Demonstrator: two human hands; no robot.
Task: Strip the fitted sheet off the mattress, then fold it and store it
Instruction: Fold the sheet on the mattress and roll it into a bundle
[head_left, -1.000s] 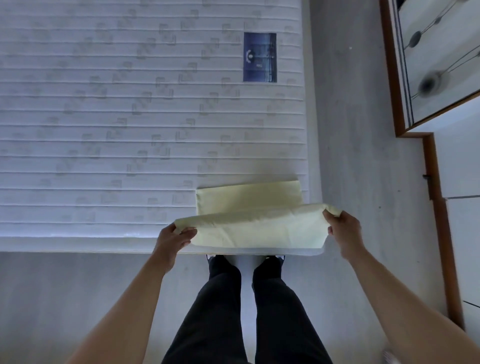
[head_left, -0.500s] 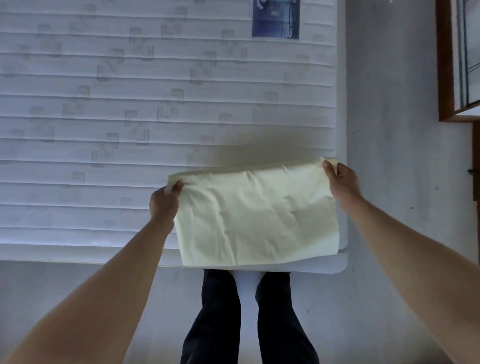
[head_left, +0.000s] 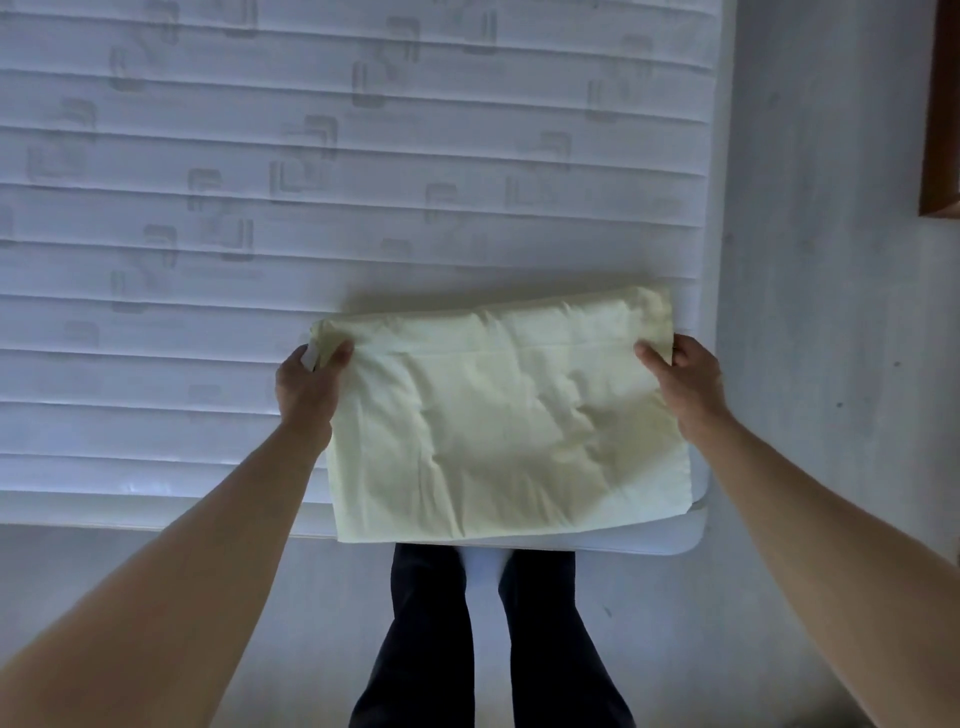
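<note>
The pale yellow fitted sheet (head_left: 498, 421) is folded into a thick rectangle and lies on the near right corner of the bare white quilted mattress (head_left: 260, 208). My left hand (head_left: 309, 387) pinches its far left corner, thumb on top. The far right corner is gripped by my right hand (head_left: 685, 382). The sheet's near edge hangs slightly over the mattress edge.
Grey floor (head_left: 810, 364) runs along the right of the mattress and under my dark-trousered legs (head_left: 488, 639). A brown wooden furniture edge (head_left: 940, 130) shows at the top right.
I have folded the near half of the sheet over the far half, from a narrow strip into a wider flat rectangle, and my hands moved forward to its far corners. The camera tilted closer.
</note>
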